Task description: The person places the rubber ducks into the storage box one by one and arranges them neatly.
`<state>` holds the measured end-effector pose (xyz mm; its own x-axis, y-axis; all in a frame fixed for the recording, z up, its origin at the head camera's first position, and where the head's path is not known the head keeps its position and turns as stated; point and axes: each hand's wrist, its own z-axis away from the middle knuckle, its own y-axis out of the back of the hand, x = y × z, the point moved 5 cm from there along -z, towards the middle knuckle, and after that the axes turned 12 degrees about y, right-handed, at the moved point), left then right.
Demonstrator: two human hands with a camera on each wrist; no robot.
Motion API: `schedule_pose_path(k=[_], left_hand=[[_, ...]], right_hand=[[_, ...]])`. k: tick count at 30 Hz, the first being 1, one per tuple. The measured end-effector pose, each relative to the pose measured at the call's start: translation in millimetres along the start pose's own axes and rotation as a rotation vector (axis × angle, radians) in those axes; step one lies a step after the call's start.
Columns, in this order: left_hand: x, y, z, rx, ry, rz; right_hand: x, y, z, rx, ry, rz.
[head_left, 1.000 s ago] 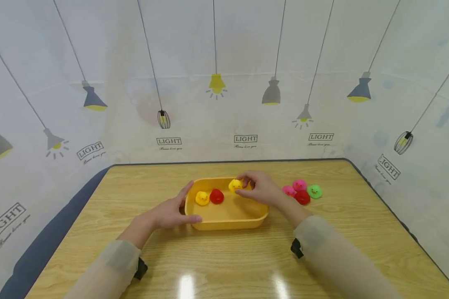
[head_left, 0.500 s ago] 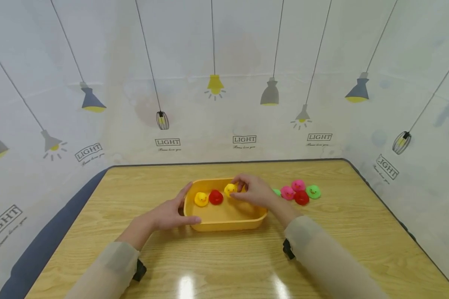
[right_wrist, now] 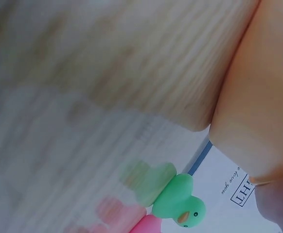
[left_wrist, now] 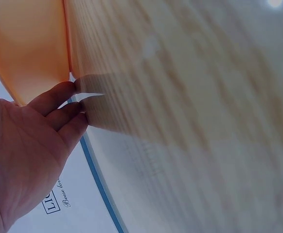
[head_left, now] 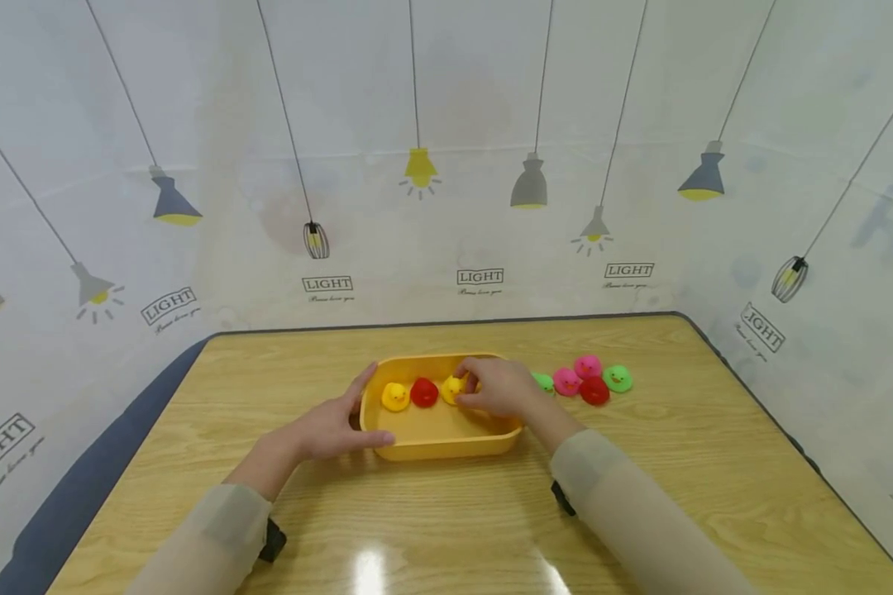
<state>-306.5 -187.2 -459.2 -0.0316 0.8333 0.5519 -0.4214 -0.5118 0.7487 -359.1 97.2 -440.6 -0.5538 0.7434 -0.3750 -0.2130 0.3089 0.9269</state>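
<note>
Yellow toy duck (head_left: 452, 390): lowered into yellow tray (head_left: 441, 449) between the hands; now third in row.
Right hand (head_left: 500, 387): pinches this duck, thumb nearest.
Left hand (head_left: 335, 426): fingers extended, bracing tray's adjacent end.

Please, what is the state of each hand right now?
Left hand: closed, holding the tray's left end.
Right hand: closed, holding a yellow duck inside the tray.

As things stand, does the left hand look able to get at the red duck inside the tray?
Probably yes: the tray is open above the red duck. The left hand is at the tray's left end, though it would likely have to reach over a yellow duck.
</note>
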Motion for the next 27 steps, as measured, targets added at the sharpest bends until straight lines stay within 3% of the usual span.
schedule_pose_path(k=[27], left_hand=[[2.3,0.0,0.9,-0.003,0.008,-0.002]], right_hand=[[-1.0,-0.3,1.6,0.035,0.006,-0.002]])
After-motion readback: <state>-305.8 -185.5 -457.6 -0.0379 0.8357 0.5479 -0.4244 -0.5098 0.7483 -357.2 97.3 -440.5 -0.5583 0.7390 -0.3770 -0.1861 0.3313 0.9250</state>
